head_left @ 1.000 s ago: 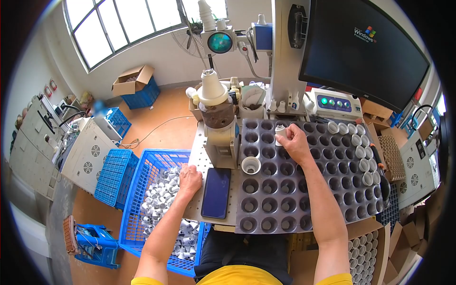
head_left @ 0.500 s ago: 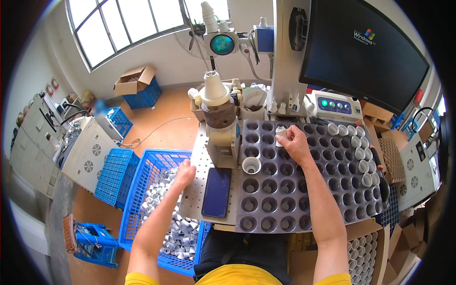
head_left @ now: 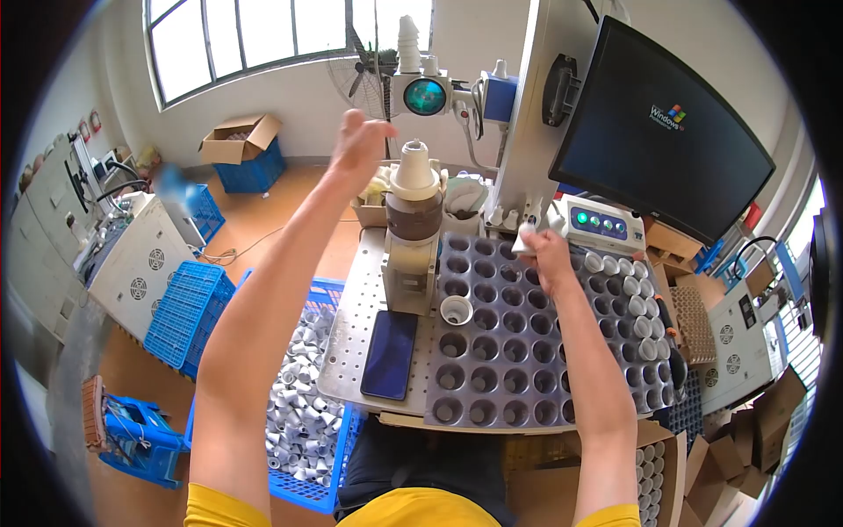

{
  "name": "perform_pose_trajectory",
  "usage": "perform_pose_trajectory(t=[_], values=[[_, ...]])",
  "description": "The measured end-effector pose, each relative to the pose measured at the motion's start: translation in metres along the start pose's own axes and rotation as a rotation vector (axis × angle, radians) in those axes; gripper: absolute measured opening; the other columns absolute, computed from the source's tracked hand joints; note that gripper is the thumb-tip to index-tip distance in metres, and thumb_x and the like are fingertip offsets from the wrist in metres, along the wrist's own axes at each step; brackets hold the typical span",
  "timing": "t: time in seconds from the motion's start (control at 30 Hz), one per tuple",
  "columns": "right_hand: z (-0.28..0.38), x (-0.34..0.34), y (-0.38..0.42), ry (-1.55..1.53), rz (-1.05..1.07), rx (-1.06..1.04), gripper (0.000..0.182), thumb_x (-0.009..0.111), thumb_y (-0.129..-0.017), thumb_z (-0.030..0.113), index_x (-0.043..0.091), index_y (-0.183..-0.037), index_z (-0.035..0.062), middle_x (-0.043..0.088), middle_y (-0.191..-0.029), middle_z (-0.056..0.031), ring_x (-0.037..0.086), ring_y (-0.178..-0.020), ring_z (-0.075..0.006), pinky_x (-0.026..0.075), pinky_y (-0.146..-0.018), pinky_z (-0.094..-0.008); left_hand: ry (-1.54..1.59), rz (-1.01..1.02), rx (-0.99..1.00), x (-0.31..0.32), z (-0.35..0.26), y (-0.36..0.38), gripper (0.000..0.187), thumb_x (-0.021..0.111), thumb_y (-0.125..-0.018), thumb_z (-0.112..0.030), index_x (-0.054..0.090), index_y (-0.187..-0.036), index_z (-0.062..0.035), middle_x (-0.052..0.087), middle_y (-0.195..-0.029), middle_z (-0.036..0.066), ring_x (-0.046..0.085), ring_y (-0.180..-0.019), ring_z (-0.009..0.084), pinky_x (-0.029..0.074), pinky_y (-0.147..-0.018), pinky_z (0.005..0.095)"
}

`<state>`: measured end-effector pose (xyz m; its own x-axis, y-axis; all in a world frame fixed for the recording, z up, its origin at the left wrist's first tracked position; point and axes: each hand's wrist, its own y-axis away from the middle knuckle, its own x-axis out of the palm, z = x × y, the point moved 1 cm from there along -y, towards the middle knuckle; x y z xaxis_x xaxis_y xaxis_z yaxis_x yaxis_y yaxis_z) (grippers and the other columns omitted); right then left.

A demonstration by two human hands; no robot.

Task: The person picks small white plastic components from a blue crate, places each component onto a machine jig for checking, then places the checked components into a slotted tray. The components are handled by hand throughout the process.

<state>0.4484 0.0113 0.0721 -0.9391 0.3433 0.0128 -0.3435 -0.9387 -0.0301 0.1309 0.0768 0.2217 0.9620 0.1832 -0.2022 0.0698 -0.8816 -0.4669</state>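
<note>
My left hand (head_left: pixel 358 151) is raised just left of the tip of a cream cone-shaped holder (head_left: pixel 414 171) on the bench machine. A finger or thumb points toward the holder, and no object shows in this hand. Over the back rows of the dark moulded tray (head_left: pixel 500 379), my right hand (head_left: pixel 550 256) is closed on a small white plastic fitting (head_left: pixel 524 240), gripped between thumb and fingers. One white cup-shaped fitting (head_left: pixel 456 310) stands in the tray's left column. Several more white fittings (head_left: pixel 646 327) fill pockets at its right side.
A phone (head_left: pixel 389 355) lies on the perforated metal plate (head_left: pixel 344 356). Below left, a blue crate (head_left: pixel 349 457) holds many loose fittings. The lens head (head_left: pixel 425 97) hangs above the holder. A monitor (head_left: pixel 663 132) and control box (head_left: pixel 601 220) stand behind the tray.
My left hand has risen from above the blue crate to beside the cone-shaped holder's tip. My right hand stays over the tray's back, still holding the fitting, now tilted. The view has shifted slightly.
</note>
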Motion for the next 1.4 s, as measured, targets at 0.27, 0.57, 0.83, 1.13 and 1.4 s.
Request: perform_pose_trajectory(t=[0.27, 0.57, 0.83, 1.13, 1.4], values=[[0.133, 0.115, 0.034, 0.076, 0.160, -0.582, 0.029, 0.072, -0.080, 0.021, 0.050, -0.067, 0.0066, 0.047, -0.065, 0.0029, 0.044, -0.061, -0.0071, 0.034, -0.051, -0.0252, -0.531, 0.054, 0.443, 0.011, -0.010, 0.009, 0.024, 0.049, -0.074, -0.008, 0.063, -0.055, -0.0076, 0.055, -0.082, 0.009, 0.052, -0.079, 0.0195, 0.040, -0.087, 0.0313], [0.104, 0.168, 0.045, 0.100, 0.239, -0.647, 0.031, 0.071, -0.082, 0.022, 0.051, -0.069, 0.0030, 0.047, -0.059, 0.0009, 0.042, -0.056, -0.0090, 0.037, -0.052, -0.0271, -0.544, -0.147, 0.242, -0.174, 0.204, 0.075, 0.030, 0.040, -0.077, -0.016, 0.049, -0.050, -0.0037, 0.057, -0.054, 0.010, 0.054, -0.055, 0.0201, 0.042, -0.065, 0.0288], [0.054, 0.106, 0.104, 0.839, 0.256, -0.670, 0.044, 0.069, -0.079, 0.029, 0.055, -0.109, -0.0001, 0.058, -0.107, -0.0179, 0.057, -0.101, -0.0330, 0.046, -0.089, -0.0407, -0.639, -0.047, -0.060, -0.182, 0.299, 0.174, 0.026, 0.049, -0.069, -0.013, 0.050, -0.050, 0.0051, 0.052, -0.056, 0.024, 0.054, -0.060, 0.0390, 0.042, -0.060, 0.0494], [0.031, 0.080, 0.103, 0.969, 0.510, -0.280, 0.048, 0.068, -0.074, 0.027, 0.055, -0.114, 0.0043, 0.057, -0.114, -0.0216, 0.056, -0.105, -0.0368, 0.046, -0.092, -0.0403, -0.730, 0.170, -0.099, -0.048, 0.270, 0.187, 0.020, 0.050, -0.072, -0.011, 0.060, -0.076, 0.0059, 0.058, -0.085, 0.027, 0.052, -0.083, 0.0439, 0.042, -0.079, 0.0508], [-0.001, 0.044, 0.029, 0.646, -0.004, -0.462, 0.032, 0.069, -0.071, 0.017, 0.045, -0.084, 0.0012, 0.057, -0.074, -0.0162, 0.058, -0.069, -0.0277, 0.046, -0.066, -0.0375, -0.848, 0.191, 0.015, -0.029, 0.244, 0.203, 0.023, 0.055, -0.073, -0.013, 0.060, -0.077, 0.0093, 0.055, -0.089, 0.030, 0.053, -0.088, 0.0427, 0.043, -0.082, 0.0489]])
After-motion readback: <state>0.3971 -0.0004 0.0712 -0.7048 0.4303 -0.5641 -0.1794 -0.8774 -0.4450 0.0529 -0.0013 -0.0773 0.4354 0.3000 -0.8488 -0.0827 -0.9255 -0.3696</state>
